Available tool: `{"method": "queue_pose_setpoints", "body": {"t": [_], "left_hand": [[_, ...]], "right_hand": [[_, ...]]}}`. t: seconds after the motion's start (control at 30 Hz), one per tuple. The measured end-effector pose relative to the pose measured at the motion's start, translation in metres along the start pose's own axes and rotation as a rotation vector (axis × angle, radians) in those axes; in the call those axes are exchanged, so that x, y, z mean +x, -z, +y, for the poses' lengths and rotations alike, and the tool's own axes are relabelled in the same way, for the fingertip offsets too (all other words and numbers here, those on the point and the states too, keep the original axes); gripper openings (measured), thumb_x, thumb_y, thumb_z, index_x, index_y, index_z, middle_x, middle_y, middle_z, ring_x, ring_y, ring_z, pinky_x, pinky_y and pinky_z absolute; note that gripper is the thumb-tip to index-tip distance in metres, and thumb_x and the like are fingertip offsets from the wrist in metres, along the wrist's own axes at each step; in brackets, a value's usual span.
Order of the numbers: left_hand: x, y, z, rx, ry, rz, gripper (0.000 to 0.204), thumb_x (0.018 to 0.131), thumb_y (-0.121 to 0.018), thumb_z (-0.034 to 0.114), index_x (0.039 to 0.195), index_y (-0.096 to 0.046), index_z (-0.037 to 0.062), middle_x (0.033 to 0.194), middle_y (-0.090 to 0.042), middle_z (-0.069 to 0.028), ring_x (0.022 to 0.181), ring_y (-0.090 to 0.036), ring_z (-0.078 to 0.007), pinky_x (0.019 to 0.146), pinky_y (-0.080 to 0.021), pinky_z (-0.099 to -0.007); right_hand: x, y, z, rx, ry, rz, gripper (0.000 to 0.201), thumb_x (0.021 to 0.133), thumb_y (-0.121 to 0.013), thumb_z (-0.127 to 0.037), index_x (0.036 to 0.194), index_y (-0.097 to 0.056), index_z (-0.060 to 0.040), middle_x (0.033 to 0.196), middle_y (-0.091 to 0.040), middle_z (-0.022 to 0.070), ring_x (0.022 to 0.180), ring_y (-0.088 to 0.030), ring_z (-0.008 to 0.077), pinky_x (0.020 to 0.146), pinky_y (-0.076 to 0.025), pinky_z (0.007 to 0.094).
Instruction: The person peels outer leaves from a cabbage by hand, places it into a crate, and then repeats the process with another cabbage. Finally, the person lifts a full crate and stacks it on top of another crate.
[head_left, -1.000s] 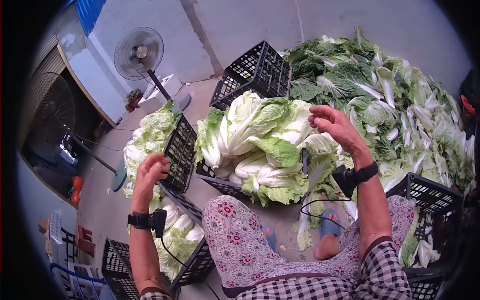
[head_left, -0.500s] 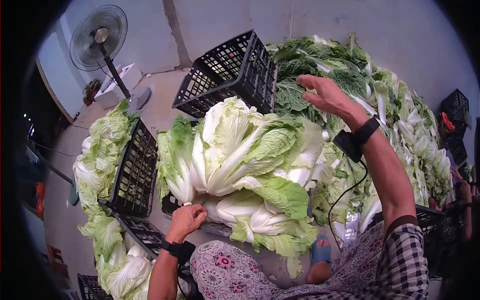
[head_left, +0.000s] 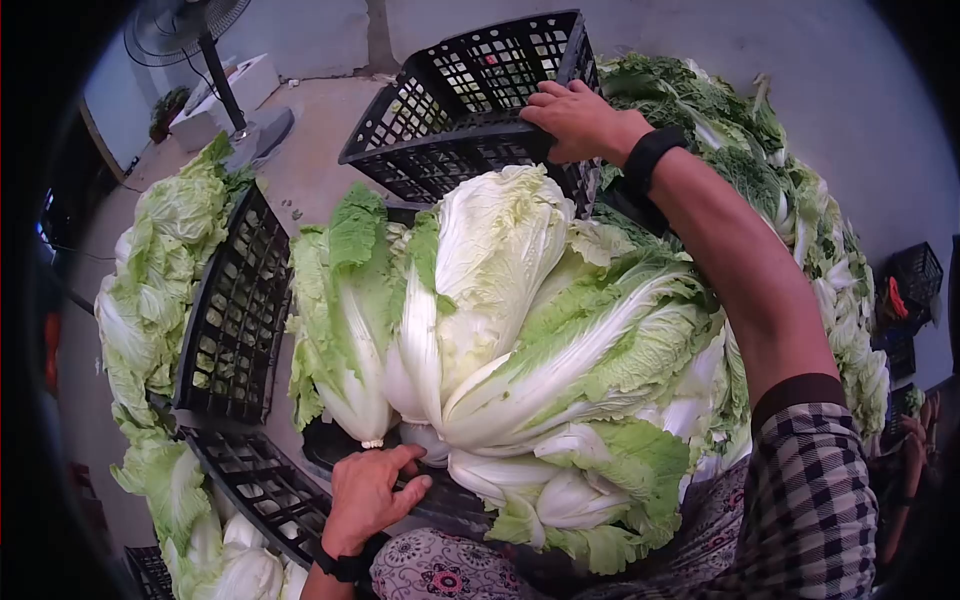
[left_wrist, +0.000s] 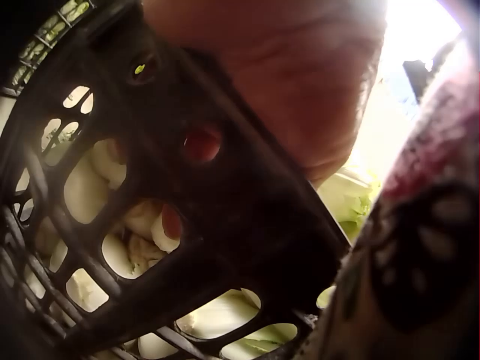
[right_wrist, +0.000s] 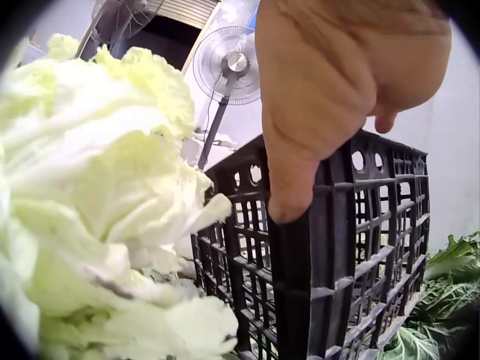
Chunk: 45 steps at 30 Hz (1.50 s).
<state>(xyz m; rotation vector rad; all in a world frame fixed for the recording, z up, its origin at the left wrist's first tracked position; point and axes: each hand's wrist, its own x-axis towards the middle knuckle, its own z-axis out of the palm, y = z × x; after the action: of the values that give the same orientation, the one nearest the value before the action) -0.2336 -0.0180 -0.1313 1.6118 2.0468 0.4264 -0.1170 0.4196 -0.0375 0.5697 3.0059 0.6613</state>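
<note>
My right hand (head_left: 578,122) grips the near corner of a black plastic crate (head_left: 430,150) at the back. In the right wrist view its thumb presses down the outside of the crate's corner post (right_wrist: 330,247). My left hand (head_left: 372,492) holds the near rim of a second black crate (left_wrist: 247,217), loaded with napa cabbages (head_left: 505,270). Its fingers show through the crate's holes in the left wrist view. Just above this hand, a cabbage's cut stem end (head_left: 372,443) hangs over the rim. Big leafy heads heap well above this crate and hide most of it.
More cabbages (head_left: 150,290) lie at left beside black crates (head_left: 235,310). A large pile of loose cabbage leaves (head_left: 800,220) rises against the wall at right. A standing fan (head_left: 215,60) and a white box (head_left: 225,100) stand at the back left.
Both hands came forward from the air. The left hand reached the loaded crate's near rim; the right hand moved to the back crate and took its corner. The view has moved closer.
</note>
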Motion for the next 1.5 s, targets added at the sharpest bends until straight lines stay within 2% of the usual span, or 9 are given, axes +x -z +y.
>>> {"method": "queue_pose_setpoints", "body": {"t": [0.07,0.3,0.63,0.77,0.87,1.07,1.27,1.43,1.5], "left_hand": [[-0.001,-0.001,-0.001,-0.003,-0.004,0.015,0.032,0.07,-0.07,0.027,0.098,-0.063,0.0116,0.073,-0.065,-0.0019,0.071,-0.062,-0.0248,0.068,-0.046,-0.0358],[-0.003,-0.004,-0.005,0.038,-0.008,0.052,0.03,0.069,-0.067,0.026,0.094,-0.063,0.0115,0.071,-0.065,-0.0011,0.062,-0.061,-0.0213,0.064,-0.046,-0.0344],[-0.002,-0.008,0.004,0.044,0.054,0.048,0.028,0.071,-0.064,0.025,0.094,-0.064,0.0088,0.073,-0.066,-0.0026,0.063,-0.063,-0.0196,0.063,-0.048,-0.0317],[-0.008,-0.011,0.006,0.074,0.03,0.128,0.028,0.071,-0.063,0.026,0.091,-0.065,0.0078,0.075,-0.067,-0.004,0.066,-0.064,-0.0199,0.065,-0.049,-0.0316],[-0.008,0.001,0.0,-0.15,0.061,0.067,0.019,0.078,-0.062,0.015,0.091,-0.064,0.0024,0.076,-0.067,-0.0046,0.067,-0.062,-0.0133,0.065,-0.049,-0.0267],[0.015,0.111,0.14,-0.367,-0.167,0.453,0.041,0.087,-0.059,0.026,0.116,-0.052,-0.0014,0.103,-0.059,-0.0077,0.093,-0.056,-0.0146,0.084,-0.044,-0.0281],[0.117,0.127,0.274,-0.136,-0.432,0.436,0.073,0.085,-0.055,0.043,0.139,-0.028,0.0021,0.138,-0.039,-0.0152,0.123,-0.041,-0.025,0.096,-0.036,-0.0382],[0.196,0.091,0.314,-0.503,-0.162,0.335,0.062,0.08,-0.06,0.043,0.126,-0.042,0.006,0.113,-0.051,-0.0084,0.1,-0.053,-0.0194,0.081,-0.047,-0.0436],[0.209,0.086,0.316,-0.531,-0.198,0.382,0.047,0.08,-0.059,0.034,0.117,-0.046,0.0085,0.096,-0.052,-0.0038,0.085,-0.055,-0.0151,0.067,-0.051,-0.0387]], "right_hand": [[0.004,-0.007,0.0,-0.015,0.013,0.09,0.034,0.065,-0.071,-0.024,0.093,-0.062,-0.0086,0.098,-0.059,0.0064,0.103,-0.052,0.0219,0.084,-0.036,0.0377],[-0.046,-0.003,0.023,0.14,-0.183,0.109,0.032,0.07,-0.071,-0.033,0.088,-0.061,-0.008,0.096,-0.059,0.0088,0.1,-0.054,0.022,0.084,-0.033,0.037],[-0.274,0.033,0.1,0.383,-0.382,0.348,0.032,0.068,-0.07,-0.027,0.084,-0.059,-0.0022,0.083,-0.057,0.0128,0.081,-0.057,0.0302,0.073,-0.044,0.0376],[-0.371,-0.017,0.075,0.544,-0.578,0.507,0.03,0.065,-0.072,-0.017,0.083,-0.057,0.0001,0.093,-0.058,0.014,0.099,-0.056,0.0313,0.085,-0.044,0.0365],[-0.421,-0.054,0.035,0.629,-0.623,0.34,0.03,0.066,-0.071,-0.011,0.09,-0.056,-0.002,0.103,-0.056,0.0135,0.114,-0.048,0.0321,0.096,-0.039,0.0361],[-0.45,-0.08,0.002,0.734,-0.514,0.182,0.035,0.071,-0.063,-0.005,0.104,-0.054,-0.0012,0.11,-0.054,0.0143,0.124,-0.038,0.0355,0.104,-0.033,0.0404],[-0.454,-0.09,0.004,0.777,-0.468,0.246,0.036,0.07,-0.056,-0.001,0.106,-0.053,-0.0022,0.112,-0.053,0.0137,0.126,-0.035,0.0367,0.103,-0.034,0.0419],[-0.462,-0.114,0.002,0.909,-0.422,0.363,0.044,0.068,-0.049,0.002,0.112,-0.052,-0.0016,0.12,-0.05,0.016,0.127,-0.036,0.0353,0.099,-0.037,0.0406],[-0.463,-0.115,0.01,1.256,-0.757,0.539,0.045,0.074,-0.048,-0.002,0.119,-0.047,-0.0005,0.12,-0.051,0.0177,0.121,-0.043,0.0288,0.09,-0.042,0.0375]]}}
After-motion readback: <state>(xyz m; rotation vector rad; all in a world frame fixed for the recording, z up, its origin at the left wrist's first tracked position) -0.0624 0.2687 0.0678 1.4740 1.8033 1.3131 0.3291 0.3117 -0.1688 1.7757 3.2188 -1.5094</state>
